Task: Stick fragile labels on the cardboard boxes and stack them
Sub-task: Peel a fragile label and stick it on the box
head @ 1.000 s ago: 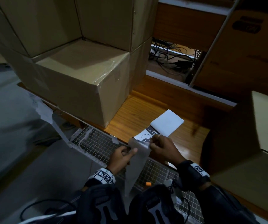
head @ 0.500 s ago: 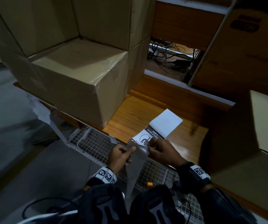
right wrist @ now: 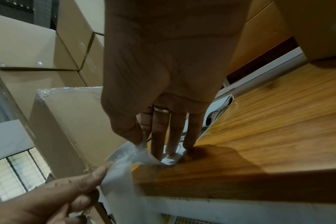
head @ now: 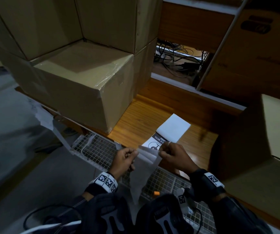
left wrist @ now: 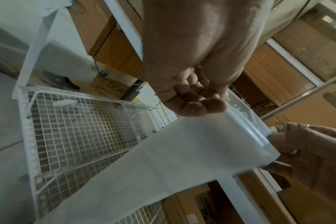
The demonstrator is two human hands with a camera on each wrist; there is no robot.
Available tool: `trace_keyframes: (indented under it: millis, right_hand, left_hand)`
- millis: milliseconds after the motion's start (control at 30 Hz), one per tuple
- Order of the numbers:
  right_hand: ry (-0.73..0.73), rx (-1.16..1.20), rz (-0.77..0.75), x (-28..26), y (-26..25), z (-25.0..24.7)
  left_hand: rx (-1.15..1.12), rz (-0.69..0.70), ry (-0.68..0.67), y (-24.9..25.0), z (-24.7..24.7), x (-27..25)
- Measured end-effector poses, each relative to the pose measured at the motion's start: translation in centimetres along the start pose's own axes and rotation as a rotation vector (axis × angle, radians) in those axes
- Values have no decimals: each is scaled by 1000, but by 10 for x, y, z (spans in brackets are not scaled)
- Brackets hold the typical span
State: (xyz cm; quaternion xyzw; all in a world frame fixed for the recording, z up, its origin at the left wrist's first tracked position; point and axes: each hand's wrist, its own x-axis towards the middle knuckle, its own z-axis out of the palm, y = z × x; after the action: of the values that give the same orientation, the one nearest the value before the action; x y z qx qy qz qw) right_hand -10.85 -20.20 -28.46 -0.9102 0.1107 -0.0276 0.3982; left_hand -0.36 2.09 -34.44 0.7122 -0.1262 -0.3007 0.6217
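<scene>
White, translucent backing strip (head: 142, 169) is pinched in both grips, left hand (head: 125, 160) and right hand (head: 174, 157), at the wooden table's (head: 136, 125) near edge; no label shows on the taped brown cardboard box (head: 78, 88) far left.

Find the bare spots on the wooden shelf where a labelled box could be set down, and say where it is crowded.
Bare wood shows on the shelf between the taped box and the label stack, and again between that stack and the dark box to the right. The front edge is crowded: both hands, left and right, hold the backing strip there.
</scene>
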Motion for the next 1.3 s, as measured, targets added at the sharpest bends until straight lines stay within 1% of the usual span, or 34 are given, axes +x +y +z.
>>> trace_keyframes:
  millis: [67, 267, 433, 533, 667, 767, 833, 900, 933, 967, 1000, 1033, 1067, 1100, 1200, 1233, 1300]
  right_hand:
    - [90, 43, 41, 5, 2, -3]
    - [365, 254, 237, 21, 16, -28]
    - [624, 497, 408, 26, 16, -51]
    - [766, 527, 441, 28, 15, -64]
    - [953, 491, 495, 32, 8, -82]
    - [1063, 473, 478, 32, -3, -97]
    - [1082, 429, 415, 29, -11, -106]
    - [1049, 354, 316, 23, -20, -110]
    - [1013, 316, 271, 19, -26, -111]
    - [979, 283, 226, 14, -30, -110]
    - [948, 252, 188, 10, -35, -107]
    - [921, 225, 148, 5, -40, -104]
    - [892, 196, 104, -1, -45, -99]
    - [858, 160, 51, -6, -51, -93]
    - [759, 41, -110, -17, -63, -68]
    - [732, 33, -130, -20, -66, -59]
    - [687, 122, -77, -24, -72, -45]
  left_hand:
    - [35, -2, 6, -2, -1, 0]
    - [80, -20, 28, -9, -3, 0]
    - [66, -50, 56, -10, -4, -1]
    - [68, -52, 66, -6, -4, -3]
    - [92, -59, 80, -1, -4, -2]
    - [87, -79, 102, 2, -7, 1]
    - [107, -82, 122, 7, -9, 2]
    - [168, -59, 189, 12, -11, 2]
    - [223, -18, 240, 14, -11, 1]
    - [296, 51, 282, 18, -12, 0]
    - [353, 137, 300, 23, -10, -2]
    - [370, 217, 282, 31, -7, -5]
    - [330, 276, 219, 43, -3, -8]
    - [257, 297, 117, 56, 3, -11]
    - [47, 248, -227, 92, 20, -9]
    - [74, 288, -294, 99, 25, -5]
    - [294, 457, -296, 103, 33, 2]
